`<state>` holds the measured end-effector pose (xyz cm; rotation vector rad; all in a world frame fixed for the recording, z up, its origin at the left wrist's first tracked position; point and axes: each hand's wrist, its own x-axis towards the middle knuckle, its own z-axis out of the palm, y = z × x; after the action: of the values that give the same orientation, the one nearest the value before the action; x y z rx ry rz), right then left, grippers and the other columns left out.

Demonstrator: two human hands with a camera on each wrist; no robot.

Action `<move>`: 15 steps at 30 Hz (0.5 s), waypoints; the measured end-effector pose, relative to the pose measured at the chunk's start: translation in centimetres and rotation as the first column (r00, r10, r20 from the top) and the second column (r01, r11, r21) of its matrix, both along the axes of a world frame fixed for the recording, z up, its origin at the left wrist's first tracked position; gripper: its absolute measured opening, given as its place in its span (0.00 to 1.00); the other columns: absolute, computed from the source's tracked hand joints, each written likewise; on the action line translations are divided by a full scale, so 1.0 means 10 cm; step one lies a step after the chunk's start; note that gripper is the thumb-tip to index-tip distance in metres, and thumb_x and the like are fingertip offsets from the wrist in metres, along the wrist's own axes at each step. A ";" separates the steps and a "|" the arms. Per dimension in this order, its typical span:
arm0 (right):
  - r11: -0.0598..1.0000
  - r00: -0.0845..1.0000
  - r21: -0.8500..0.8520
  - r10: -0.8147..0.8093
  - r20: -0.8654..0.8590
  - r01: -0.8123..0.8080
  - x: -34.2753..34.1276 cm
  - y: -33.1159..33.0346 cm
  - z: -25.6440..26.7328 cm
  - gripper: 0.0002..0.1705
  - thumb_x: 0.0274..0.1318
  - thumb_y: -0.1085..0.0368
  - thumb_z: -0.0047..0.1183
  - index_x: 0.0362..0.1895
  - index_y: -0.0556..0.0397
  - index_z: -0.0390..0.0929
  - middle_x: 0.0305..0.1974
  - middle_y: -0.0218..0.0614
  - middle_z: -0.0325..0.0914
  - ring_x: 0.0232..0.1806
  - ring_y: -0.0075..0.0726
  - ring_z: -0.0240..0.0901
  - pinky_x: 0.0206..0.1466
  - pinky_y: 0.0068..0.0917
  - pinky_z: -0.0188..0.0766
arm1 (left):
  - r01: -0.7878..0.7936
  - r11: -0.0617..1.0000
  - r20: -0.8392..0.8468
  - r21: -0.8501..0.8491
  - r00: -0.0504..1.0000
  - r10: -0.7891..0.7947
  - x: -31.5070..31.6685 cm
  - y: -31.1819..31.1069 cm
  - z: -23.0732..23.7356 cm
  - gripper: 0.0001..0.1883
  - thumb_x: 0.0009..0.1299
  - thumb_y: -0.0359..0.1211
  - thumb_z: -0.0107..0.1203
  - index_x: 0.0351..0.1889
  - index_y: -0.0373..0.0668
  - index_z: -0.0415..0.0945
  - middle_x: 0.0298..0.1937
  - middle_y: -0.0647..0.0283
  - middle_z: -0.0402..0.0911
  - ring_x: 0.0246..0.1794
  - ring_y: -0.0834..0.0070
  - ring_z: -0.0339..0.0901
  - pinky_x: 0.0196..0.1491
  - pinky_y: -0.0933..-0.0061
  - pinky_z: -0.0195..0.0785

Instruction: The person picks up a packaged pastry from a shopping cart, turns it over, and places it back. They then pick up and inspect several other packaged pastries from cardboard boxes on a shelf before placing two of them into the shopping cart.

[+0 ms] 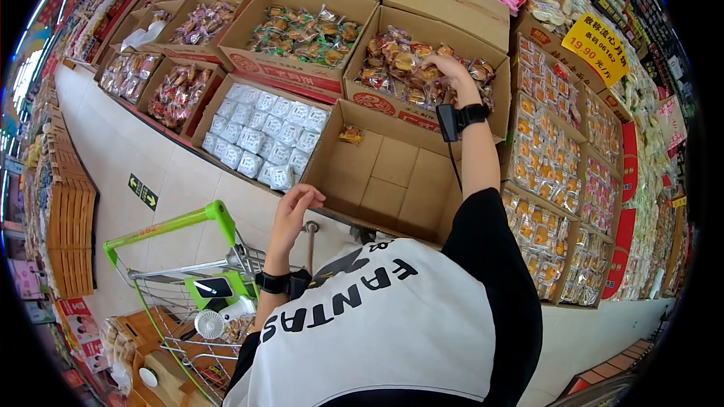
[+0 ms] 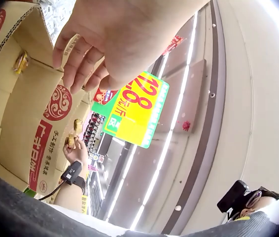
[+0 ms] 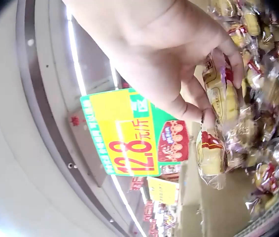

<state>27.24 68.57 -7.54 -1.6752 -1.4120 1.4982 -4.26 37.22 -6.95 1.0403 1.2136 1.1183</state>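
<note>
My right hand [image 1: 450, 75] reaches over an open carton [image 1: 411, 109] heaped with individually wrapped mooncakes [image 1: 388, 60]. In the right wrist view its thumb and fingers pinch a clear-wrapped mooncake [image 3: 222, 91] with red print; a second wrapped mooncake [image 3: 211, 157] hangs at the fingertips. More wrapped mooncakes lie close behind the hand. My left hand [image 1: 292, 215] hovers by the near edge of a lower carton [image 1: 392, 173], its fingers loosely bent and holding nothing. One small wrapped mooncake [image 1: 351, 134] sits in that carton's far left corner.
White-wrapped pastries [image 1: 260, 132] fill a box left of the lower carton. Trays of packaged pastries [image 1: 543, 151] stand on the right. A shopping cart [image 1: 173, 230] with a green handle is at my left, with a small white fan [image 1: 210, 324] in it. A price sign [image 2: 137, 108] hangs overhead.
</note>
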 end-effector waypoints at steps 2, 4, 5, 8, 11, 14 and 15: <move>0.996 0.997 0.076 0.056 -0.058 -0.051 -0.02 -0.18 0.21 0.12 0.44 0.59 0.48 0.23 0.53 0.77 0.41 0.35 0.72 0.43 0.32 0.64 0.44 0.31 0.59 | 0.006 1.000 -0.007 0.015 1.000 -0.006 0.01 0.00 0.02 0.08 0.67 0.30 0.40 0.33 0.36 0.69 0.31 0.63 0.73 0.34 0.79 0.70 0.41 0.80 0.64; 0.963 0.994 0.249 0.104 0.016 -0.105 -0.13 -0.43 0.45 0.12 0.45 0.59 0.48 0.25 0.54 0.77 0.35 0.35 0.74 0.39 0.31 0.66 0.44 0.27 0.59 | 0.012 0.999 -0.014 0.031 1.000 -0.012 0.00 0.00 0.03 0.08 0.66 0.30 0.40 0.33 0.36 0.69 0.31 0.63 0.73 0.34 0.79 0.70 0.41 0.80 0.64; 0.962 0.994 0.250 0.106 0.015 -0.106 -0.15 -0.53 0.54 0.12 0.45 0.59 0.48 0.25 0.54 0.77 0.35 0.35 0.74 0.39 0.31 0.66 0.44 0.27 0.59 | 0.026 0.999 -0.017 0.036 1.000 -0.025 -0.02 0.00 0.03 0.06 0.66 0.28 0.41 0.35 0.36 0.68 0.33 0.64 0.73 0.34 0.78 0.70 0.41 0.80 0.64; 0.873 0.940 0.405 0.332 -0.081 -0.273 -0.27 -0.84 0.77 0.11 0.47 0.61 0.47 0.25 0.54 0.77 0.35 0.33 0.70 0.39 0.30 0.65 0.43 0.26 0.59 | 0.012 0.994 -0.027 0.111 1.000 -0.009 -0.02 0.02 0.08 0.09 0.63 0.25 0.44 0.41 0.37 0.65 0.39 0.62 0.71 0.37 0.78 0.69 0.42 0.79 0.64; 0.819 0.891 0.475 0.431 -0.141 -0.321 -0.46 -1.16 0.92 0.09 0.48 0.66 0.45 0.24 0.58 0.74 0.36 0.31 0.66 0.41 0.28 0.61 0.48 0.21 0.54 | -0.056 0.959 -0.134 0.276 0.986 0.096 0.05 0.07 0.34 0.19 0.59 0.23 0.49 0.49 0.39 0.61 0.50 0.60 0.65 0.44 0.75 0.66 0.43 0.78 0.63; 0.771 0.859 0.531 0.491 -0.144 -0.351 -0.67 -1.41 0.97 0.08 0.48 0.66 0.46 0.26 0.58 0.74 0.39 0.31 0.63 0.43 0.28 0.59 0.48 0.22 0.54 | -0.055 0.862 -0.309 0.504 0.920 0.240 0.11 0.17 0.62 0.27 0.54 0.22 0.53 0.53 0.42 0.59 0.58 0.57 0.57 0.52 0.71 0.61 0.46 0.73 0.61; 0.781 0.840 0.515 0.507 -0.194 -0.352 -0.75 -1.49 0.99 0.07 0.47 0.67 0.48 0.27 0.58 0.74 0.40 0.31 0.62 0.44 0.29 0.58 0.49 0.22 0.54 | -0.005 0.787 -0.379 0.617 0.875 0.302 0.12 0.19 0.69 0.29 0.52 0.21 0.54 0.53 0.44 0.59 0.60 0.56 0.54 0.55 0.69 0.58 0.48 0.70 0.60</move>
<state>19.73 53.67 2.38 -0.7956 -1.8643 1.4216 -3.08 39.16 -0.07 1.8041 1.3631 1.4989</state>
